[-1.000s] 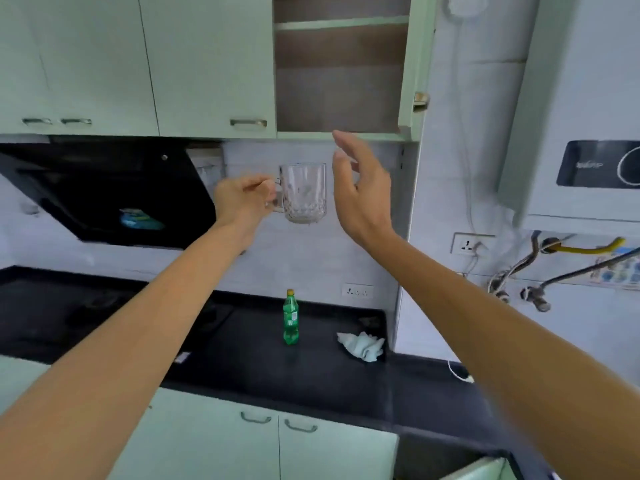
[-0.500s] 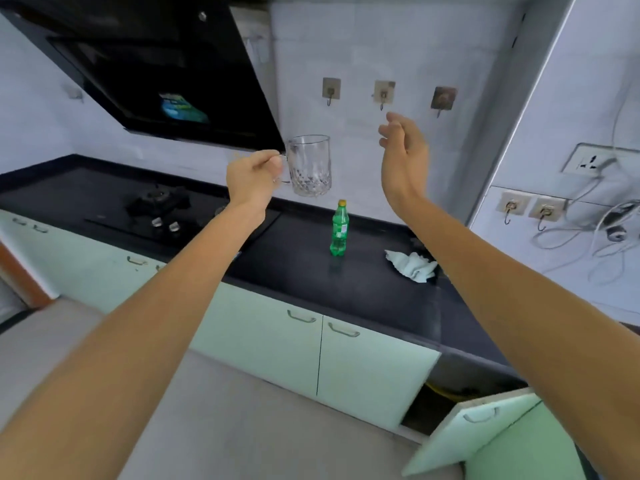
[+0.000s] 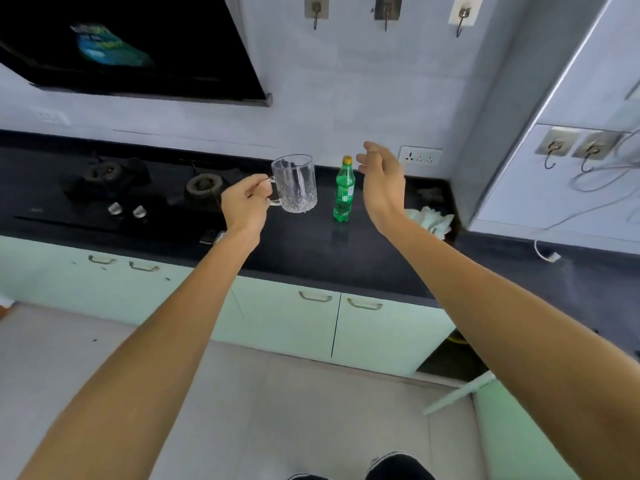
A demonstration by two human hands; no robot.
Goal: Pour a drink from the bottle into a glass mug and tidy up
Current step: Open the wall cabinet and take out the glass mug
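Now a clear cut-glass mug (image 3: pixel 295 184) hangs above the dark stone worktop (image 3: pixel 311 247), held by its handle.
Left hand (image 3: pixel 246 206) has its fingers (image 3: pixel 259 188) curled tight round the handle, mug upright and empty. Right hand (image 3: pixel 382 181) hovers to the right, fingers loosely spread, holding nothing. Between them, farther back, a green plastic bottle with a yellow cap (image 3: pixel 344 194) stands on the worktop; a crumpled white cloth (image 3: pixel 431 221) lies right.

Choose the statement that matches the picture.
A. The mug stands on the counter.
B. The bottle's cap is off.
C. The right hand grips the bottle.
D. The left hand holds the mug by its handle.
D: the left hand pinches the handle of the empty mug, held in the air.
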